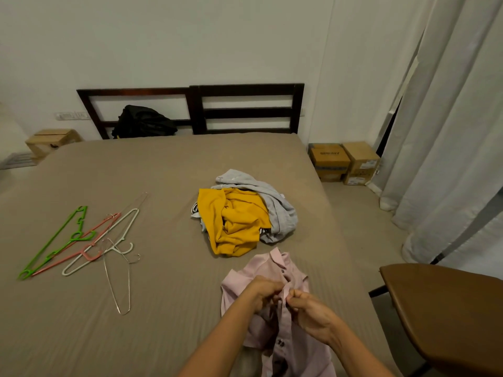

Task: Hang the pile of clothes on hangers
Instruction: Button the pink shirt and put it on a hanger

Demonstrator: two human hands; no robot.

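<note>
A pale pink button-up shirt [272, 270] lies collar-away on the near part of the bed. My left hand [262, 292] and my right hand [310, 312] meet over its front placket, both pinching the fabric near a button. Beyond it sits a pile of clothes with a mustard-yellow garment [234, 221] on top and a grey one [275, 202] behind. Several hangers lie at the left of the bed: a green one [58, 240], a pink one [79, 253], a white one [109, 240] and a thin wire one [119, 281].
The tan bed [152, 170] fills the view, with a dark headboard [245, 110] and a black bag [144, 122] at its far end. Cardboard boxes [345, 161] stand right of the bed. A brown ironing board [446, 306] and grey curtains [449, 131] are at right.
</note>
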